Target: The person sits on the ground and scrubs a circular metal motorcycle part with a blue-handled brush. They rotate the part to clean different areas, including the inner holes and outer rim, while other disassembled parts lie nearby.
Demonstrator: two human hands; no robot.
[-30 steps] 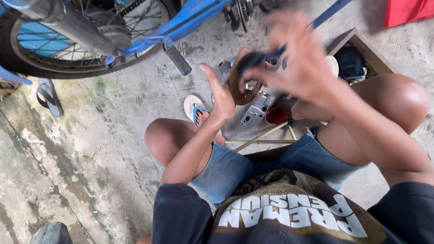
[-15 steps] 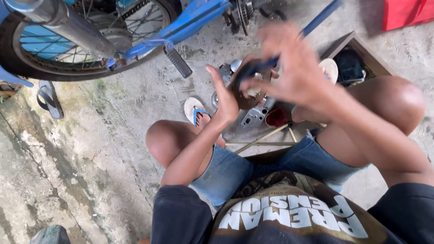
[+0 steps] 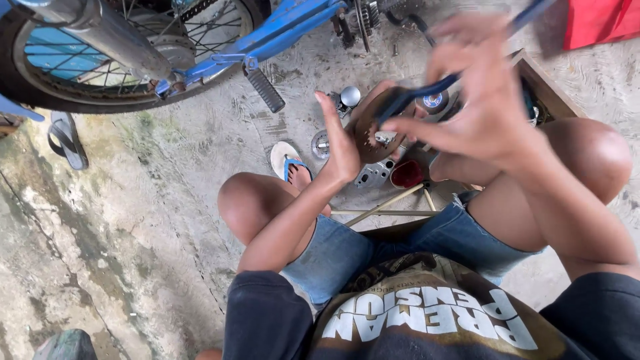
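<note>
The right hand (image 3: 483, 110) has swung its blue tool (image 3: 427, 90) up and farther right, gripping it firmly, while the left hand (image 3: 341, 143) keeps clasping the rusty toothed disc (image 3: 373, 137) above the knees, working away at it.

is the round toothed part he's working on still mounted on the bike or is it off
Off. The brown toothed disc is held up in the left hand, away from the blue bike.
</note>
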